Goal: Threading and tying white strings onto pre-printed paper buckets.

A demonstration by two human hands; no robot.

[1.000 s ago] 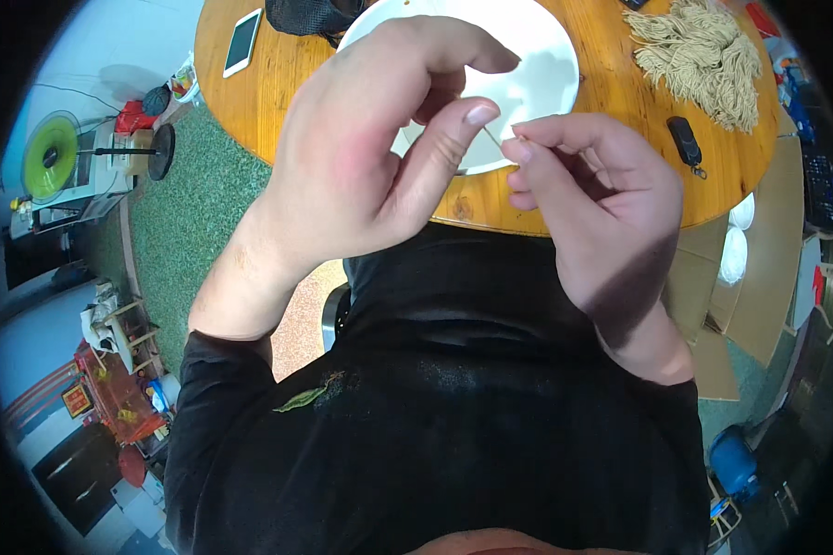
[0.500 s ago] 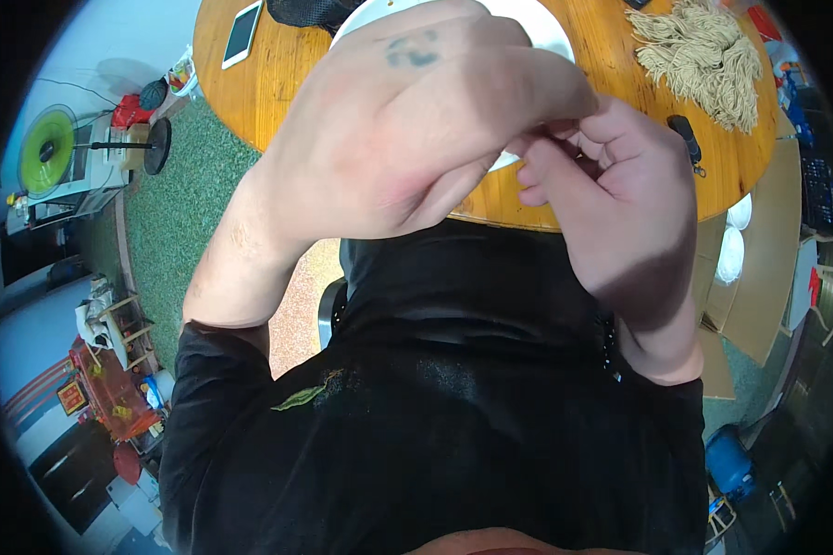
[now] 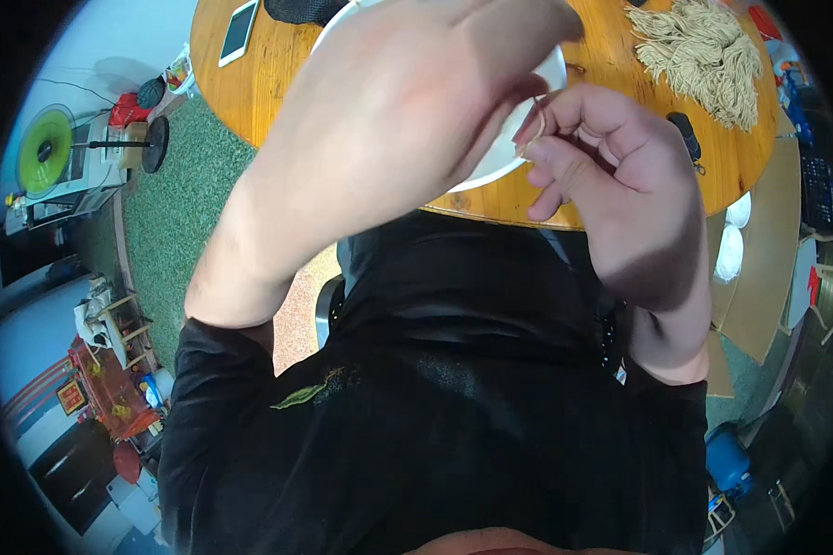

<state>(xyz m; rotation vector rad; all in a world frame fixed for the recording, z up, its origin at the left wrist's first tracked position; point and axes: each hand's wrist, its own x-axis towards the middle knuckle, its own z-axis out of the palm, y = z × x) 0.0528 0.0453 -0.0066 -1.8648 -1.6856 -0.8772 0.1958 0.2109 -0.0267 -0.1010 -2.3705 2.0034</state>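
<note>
1. Whereas a second ago the left hand (image 3: 407, 111) sat lower with its thumb out against the right fingers, it has now risen close to the camera and hides most of the round white plate (image 3: 528, 139).
2. The right hand (image 3: 611, 185) has its grip pinched nearly closed on a thin pale strand of string (image 3: 539, 118), held above the plate's near edge.
3. Left grip: cannot tell; its fingers curl over towards the strand, contact hidden.
4. The heap of beige yarn (image 3: 703, 55) lies well apart on the round wooden tabletop (image 3: 268, 83), with a small black key fob (image 3: 685, 134) nearby.
5. Judged: both hands have closed on the strand, so fine work on it is under way.
</note>
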